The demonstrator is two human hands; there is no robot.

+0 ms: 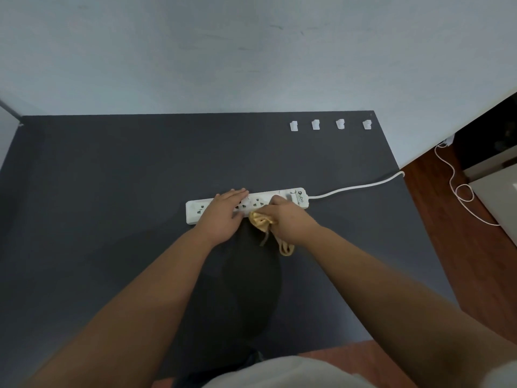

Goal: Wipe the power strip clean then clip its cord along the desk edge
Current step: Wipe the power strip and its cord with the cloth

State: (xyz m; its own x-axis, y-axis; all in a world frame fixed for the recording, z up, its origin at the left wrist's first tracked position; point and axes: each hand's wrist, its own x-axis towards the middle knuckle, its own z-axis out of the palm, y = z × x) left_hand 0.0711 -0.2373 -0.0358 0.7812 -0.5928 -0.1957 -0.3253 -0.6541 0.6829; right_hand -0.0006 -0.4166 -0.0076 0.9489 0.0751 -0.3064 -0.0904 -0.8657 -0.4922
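A white power strip (256,203) lies across the middle of the dark grey desk (112,191). Its white cord (355,189) runs right and drops over the desk's right edge. My left hand (223,210) lies flat on the strip's left half, fingers spread, pressing it down. My right hand (288,217) is closed on a crumpled yellow cloth (261,219), held against the strip's front edge near the switch end. A tail of the cloth hangs down toward me on the desk.
Several small white cable clips (330,124) sit in a row near the desk's far right edge, by the pale wall. Right of the desk lies wooden floor with a thin white cable (461,191) and a white cabinet (503,189).
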